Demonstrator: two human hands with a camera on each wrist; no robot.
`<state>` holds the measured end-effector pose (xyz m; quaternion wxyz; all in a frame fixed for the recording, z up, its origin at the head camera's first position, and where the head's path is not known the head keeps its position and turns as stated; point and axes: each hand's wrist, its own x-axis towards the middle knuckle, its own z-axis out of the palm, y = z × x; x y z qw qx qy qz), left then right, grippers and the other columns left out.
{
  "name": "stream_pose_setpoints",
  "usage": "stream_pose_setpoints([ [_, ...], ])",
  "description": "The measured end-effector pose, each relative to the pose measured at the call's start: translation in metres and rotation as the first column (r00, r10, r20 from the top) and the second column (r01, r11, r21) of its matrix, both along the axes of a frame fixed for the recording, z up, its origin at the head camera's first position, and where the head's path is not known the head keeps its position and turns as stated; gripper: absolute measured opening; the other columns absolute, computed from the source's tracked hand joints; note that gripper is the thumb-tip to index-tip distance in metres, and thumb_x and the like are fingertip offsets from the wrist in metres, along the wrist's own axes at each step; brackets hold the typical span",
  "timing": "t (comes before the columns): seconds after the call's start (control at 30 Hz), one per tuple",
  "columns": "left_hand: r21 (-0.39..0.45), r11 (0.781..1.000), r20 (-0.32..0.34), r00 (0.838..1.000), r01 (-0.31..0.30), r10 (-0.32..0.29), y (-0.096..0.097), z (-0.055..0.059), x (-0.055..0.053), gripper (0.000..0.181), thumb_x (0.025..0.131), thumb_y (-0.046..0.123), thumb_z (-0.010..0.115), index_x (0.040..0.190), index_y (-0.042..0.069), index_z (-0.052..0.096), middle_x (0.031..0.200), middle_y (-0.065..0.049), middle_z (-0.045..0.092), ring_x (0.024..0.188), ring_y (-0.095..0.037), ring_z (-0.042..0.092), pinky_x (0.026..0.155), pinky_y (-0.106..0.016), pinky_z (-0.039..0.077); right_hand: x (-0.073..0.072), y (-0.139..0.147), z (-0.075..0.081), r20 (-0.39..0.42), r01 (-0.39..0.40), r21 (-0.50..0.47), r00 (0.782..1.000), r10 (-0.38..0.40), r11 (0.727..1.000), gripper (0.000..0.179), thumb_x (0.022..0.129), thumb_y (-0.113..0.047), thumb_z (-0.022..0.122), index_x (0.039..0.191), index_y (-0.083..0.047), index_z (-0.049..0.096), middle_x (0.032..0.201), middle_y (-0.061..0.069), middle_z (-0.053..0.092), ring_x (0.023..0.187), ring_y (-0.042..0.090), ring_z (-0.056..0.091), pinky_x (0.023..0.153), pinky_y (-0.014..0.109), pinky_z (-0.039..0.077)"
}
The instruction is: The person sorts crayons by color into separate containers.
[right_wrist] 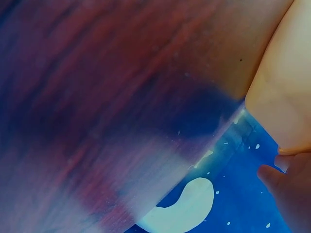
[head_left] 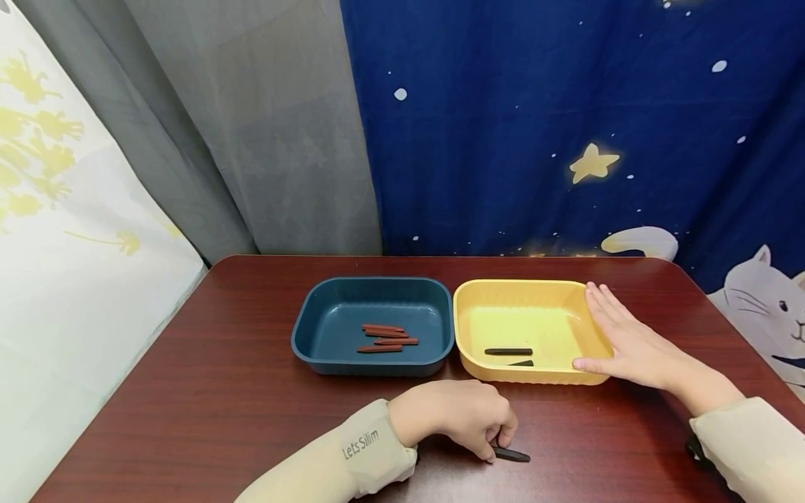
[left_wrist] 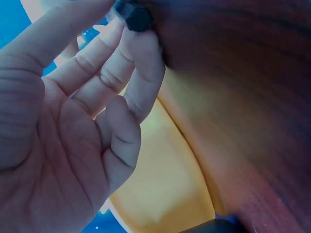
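Note:
My left hand (head_left: 462,416) is low over the table in front of the bins, thumb and fingertips pinching one end of a black crayon (head_left: 512,455). In the left wrist view the crayon (left_wrist: 136,17) shows its six-sided end between the fingertips, and the little finger is curled in. My right hand (head_left: 635,346) rests on the right rim of a yellow bin (head_left: 522,285), fingers straight along the side and thumb near the front corner. Two black crayons (head_left: 508,351) lie in that bin, one partly hidden by its front wall. The right wrist view catches only part of the right hand (right_wrist: 294,189).
A dark blue bin (head_left: 371,281) stands right beside the yellow one on the left, with several reddish-brown crayons (head_left: 385,334) lying in it. Both bins sit on a dark red wooden table (head_left: 189,419). Behind the table's back edge hang grey and blue starry curtains (head_left: 503,140).

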<state>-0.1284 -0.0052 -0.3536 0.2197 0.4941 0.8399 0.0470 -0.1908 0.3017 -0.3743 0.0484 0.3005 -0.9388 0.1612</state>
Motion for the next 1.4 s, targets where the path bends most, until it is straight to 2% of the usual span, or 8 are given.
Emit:
stream_pose_setpoints([
  [0.33,-0.005,1.0,0.028,1.0,0.002,-0.002,-0.002,-0.003,0.0,0.016,0.083,0.021,0.08,0.086,0.026,0.065,0.072,0.018,0.056,0.065,0.004,0.053,0.061,-0.01,0.039,-0.001,0.001,-0.002,0.001,-0.009,-0.018,1.0,0.009,1.0,0.115,0.081,-0.045,0.078,0.156,0.008,0.009,0.165,0.027,0.008,0.156,0.025,-0.01,0.108,0.001,-0.012],
  [0.57,0.024,0.999,-0.008,1.0,0.028,-0.027,-0.003,-0.001,-0.001,0.016,0.082,0.02,0.079,0.087,0.025,0.065,0.071,0.018,0.055,0.064,0.006,0.052,0.061,-0.009,0.038,-0.001,0.001,-0.004,-0.006,-0.016,-0.024,1.0,0.015,1.0,0.115,0.081,-0.044,0.078,0.156,0.008,0.009,0.165,0.027,0.008,0.156,0.026,-0.009,0.108,0.002,-0.012],
  [0.93,0.064,0.996,-0.032,0.998,0.056,-0.054,0.001,0.01,-0.003,0.017,0.082,0.019,0.079,0.09,0.023,0.065,0.069,0.017,0.055,0.066,0.005,0.05,0.06,-0.01,0.038,-0.001,0.001,0.0,0.027,-0.007,-0.023,1.0,0.008,1.0,0.117,0.08,-0.045,0.079,0.156,0.008,0.008,0.165,0.027,0.005,0.156,0.028,-0.01,0.109,0.005,-0.014],
  [1.1,0.103,0.994,-0.006,0.999,0.048,-0.048,0.0,0.016,-0.004,0.014,0.084,0.017,0.077,0.09,0.02,0.065,0.067,0.014,0.055,0.065,0.004,0.049,0.059,-0.009,0.038,-0.002,-0.001,0.001,0.037,0.004,-0.016,0.999,-0.004,1.0,0.116,0.081,-0.046,0.078,0.156,0.007,0.008,0.165,0.026,0.006,0.156,0.029,-0.009,0.108,0.003,-0.014],
  [1.4,0.164,0.986,-0.004,0.999,0.032,-0.032,-0.003,0.025,-0.009,0.01,0.088,0.016,0.074,0.092,0.019,0.064,0.071,0.015,0.057,0.066,0.004,0.049,0.061,-0.009,0.039,-0.001,0.001,0.001,0.066,0.01,-0.019,0.998,-0.009,1.0,0.116,0.082,-0.047,0.076,0.156,0.007,0.006,0.165,0.025,0.003,0.156,0.03,-0.011,0.107,0.003,-0.015],
])
